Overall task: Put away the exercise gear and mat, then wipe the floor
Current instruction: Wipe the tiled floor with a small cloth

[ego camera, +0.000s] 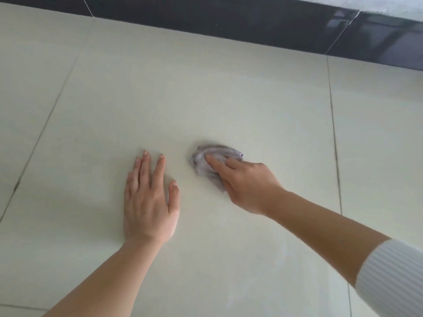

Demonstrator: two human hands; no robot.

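Grey bunched cloth point(215, 161) lies on the pale tiled floor point(206, 88), gripped by the curled fingers of my right hand point(249, 184), its bulk poking forward-left toward my left hand point(148, 202), which rests flat nearby with fingers straight, so I'd sweep rightward.

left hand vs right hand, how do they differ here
The left hand lies flat on the tiled floor, fingers straight; the right hand grips a crumpled grey cloth. The left forearm is bare; the right shows a white ribbed sleeve. Both are down on that floor.
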